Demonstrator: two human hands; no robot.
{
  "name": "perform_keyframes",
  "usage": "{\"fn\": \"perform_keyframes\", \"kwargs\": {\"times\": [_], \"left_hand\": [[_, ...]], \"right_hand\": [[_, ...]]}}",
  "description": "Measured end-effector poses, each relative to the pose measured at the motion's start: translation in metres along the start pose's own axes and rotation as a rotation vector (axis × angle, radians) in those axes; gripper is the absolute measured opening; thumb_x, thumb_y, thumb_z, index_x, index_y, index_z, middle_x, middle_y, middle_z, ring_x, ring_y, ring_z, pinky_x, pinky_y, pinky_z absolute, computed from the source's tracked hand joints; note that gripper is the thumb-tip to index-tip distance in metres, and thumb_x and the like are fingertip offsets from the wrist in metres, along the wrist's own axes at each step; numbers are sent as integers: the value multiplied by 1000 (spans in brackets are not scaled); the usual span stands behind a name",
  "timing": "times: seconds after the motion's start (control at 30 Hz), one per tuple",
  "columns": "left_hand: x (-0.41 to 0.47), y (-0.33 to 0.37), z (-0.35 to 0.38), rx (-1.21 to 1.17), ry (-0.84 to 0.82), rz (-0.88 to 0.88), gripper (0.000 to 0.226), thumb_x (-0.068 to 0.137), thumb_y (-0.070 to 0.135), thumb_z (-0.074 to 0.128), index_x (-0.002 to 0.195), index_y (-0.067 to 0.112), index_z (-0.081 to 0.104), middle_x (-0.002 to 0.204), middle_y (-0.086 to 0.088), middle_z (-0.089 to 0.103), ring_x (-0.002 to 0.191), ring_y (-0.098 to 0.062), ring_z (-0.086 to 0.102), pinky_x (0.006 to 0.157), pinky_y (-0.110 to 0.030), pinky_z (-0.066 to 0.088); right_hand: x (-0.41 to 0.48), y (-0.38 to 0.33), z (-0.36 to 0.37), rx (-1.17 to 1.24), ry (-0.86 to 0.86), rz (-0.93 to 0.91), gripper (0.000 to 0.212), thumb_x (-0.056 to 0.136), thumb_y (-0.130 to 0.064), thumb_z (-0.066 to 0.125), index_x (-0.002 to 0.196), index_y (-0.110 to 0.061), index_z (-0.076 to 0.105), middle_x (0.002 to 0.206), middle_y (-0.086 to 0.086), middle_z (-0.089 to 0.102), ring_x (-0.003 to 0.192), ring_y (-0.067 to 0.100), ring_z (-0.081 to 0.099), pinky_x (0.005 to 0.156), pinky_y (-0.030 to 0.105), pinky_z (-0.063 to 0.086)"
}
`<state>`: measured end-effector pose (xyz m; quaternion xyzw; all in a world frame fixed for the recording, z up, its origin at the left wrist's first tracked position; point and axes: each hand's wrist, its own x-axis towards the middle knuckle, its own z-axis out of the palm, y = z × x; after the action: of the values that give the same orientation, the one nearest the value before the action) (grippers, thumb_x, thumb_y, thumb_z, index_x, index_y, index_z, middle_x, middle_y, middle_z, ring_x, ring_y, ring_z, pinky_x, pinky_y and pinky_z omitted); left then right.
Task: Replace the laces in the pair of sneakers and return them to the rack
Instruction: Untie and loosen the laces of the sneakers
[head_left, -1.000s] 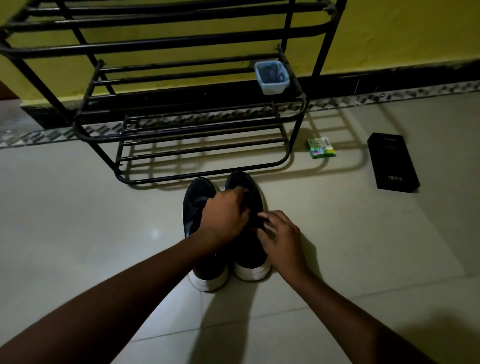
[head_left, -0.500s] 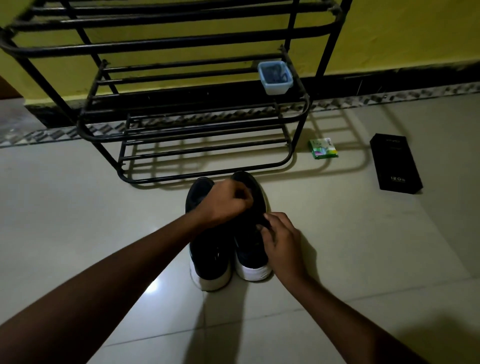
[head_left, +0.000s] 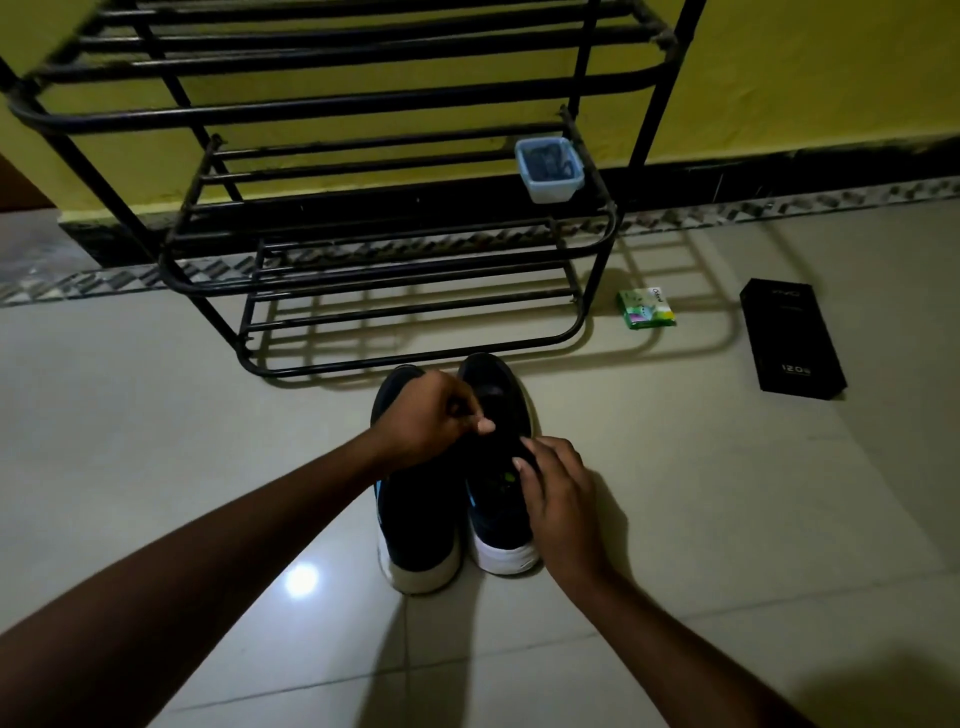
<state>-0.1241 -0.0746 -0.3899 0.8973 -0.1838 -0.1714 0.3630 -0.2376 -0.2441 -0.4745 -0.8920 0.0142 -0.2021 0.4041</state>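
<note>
Standing paired on glossy floor tiles before the black tubular rack: left sneaker and right sneaker, dark fabric, white rubber soles. Right hand grips the right sneaker's lacing; left hand clenched above its toe, contents indiscernible.

A pale tiled floor carries a black metal shoe rack set against the wall. Two dark sneakers stand side by side just in front of the rack. To the rack's right lie a small green packet and, farther right, a black box.
</note>
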Motion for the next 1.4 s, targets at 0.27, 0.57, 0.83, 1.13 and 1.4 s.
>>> {"fn": "perform_keyframes", "kwargs": {"times": [0.27, 0.57, 0.83, 1.13, 1.4], "left_hand": [[11, 10, -6, -809, 153, -270, 21, 109, 23, 40, 91, 13, 45, 71, -1, 50, 66, -18, 50, 59, -30, 42], [16, -1, -14, 418, -76, 346, 13, 83, 29, 81, 88, 18, 75, 89, 10, 42, 83, -8, 41, 71, -29, 36], [2, 18, -17, -876, -14, -110, 16, 108, 13, 43, 95, 6, 47, 77, -12, 64, 76, -29, 68, 74, -37, 56], [3, -7, -21, 148, -68, -16, 40, 80, 38, 81, 114, 23, 64, 111, 1, 61, 100, -17, 61, 87, -36, 51], [-7, 3, -15, 640, -307, 121, 116, 64, 69, 81, 157, 29, 26, 163, 2, 31, 150, -22, 29, 117, -55, 19]], "right_hand": [[-2, -1, -1, -16, -8, 3, 39, 101, -26, 43, 119, 0, 67, 116, 11, 63, 106, 24, 61, 95, 22, 45], [3, -1, -9, -48, -114, -30, 43, 101, -29, 41, 130, -4, 62, 117, 11, 61, 106, 26, 63, 90, 36, 54], [4, -5, -8, -60, -82, -19, 44, 101, -32, 43, 129, -5, 63, 107, 8, 63, 97, 24, 62, 81, 32, 53], [14, -4, -10, 48, -141, 95, 51, 88, -7, 64, 137, -19, 57, 112, 1, 61, 103, 22, 63, 86, 42, 56], [46, -25, -21, -147, -279, -108, 39, 84, -8, 69, 122, -15, 65, 122, 5, 54, 109, 23, 58, 84, 32, 52]]}}
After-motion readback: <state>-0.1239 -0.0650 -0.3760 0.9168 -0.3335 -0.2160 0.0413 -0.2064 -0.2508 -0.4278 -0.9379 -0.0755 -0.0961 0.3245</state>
